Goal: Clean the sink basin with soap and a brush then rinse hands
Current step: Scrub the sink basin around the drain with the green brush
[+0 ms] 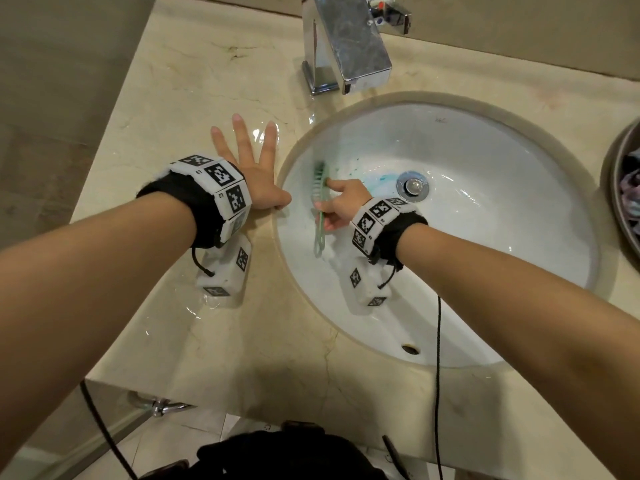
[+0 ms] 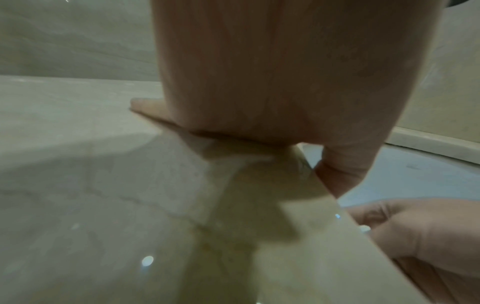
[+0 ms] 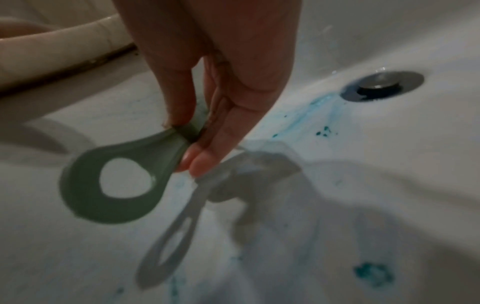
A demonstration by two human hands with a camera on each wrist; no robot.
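Now our right hand [image 1: 341,204] has its grip clamped on the green brush [image 1: 320,199], bristles against the left wall of the basin [image 1: 485,161], blue soap [image 3: 309,115] streaked beside the drain [image 1: 412,186]. Our left hand [image 1: 254,168] lies flat, fingers spread apart, on the wet tabletop [image 1: 194,98], thumb at the basin's rim.
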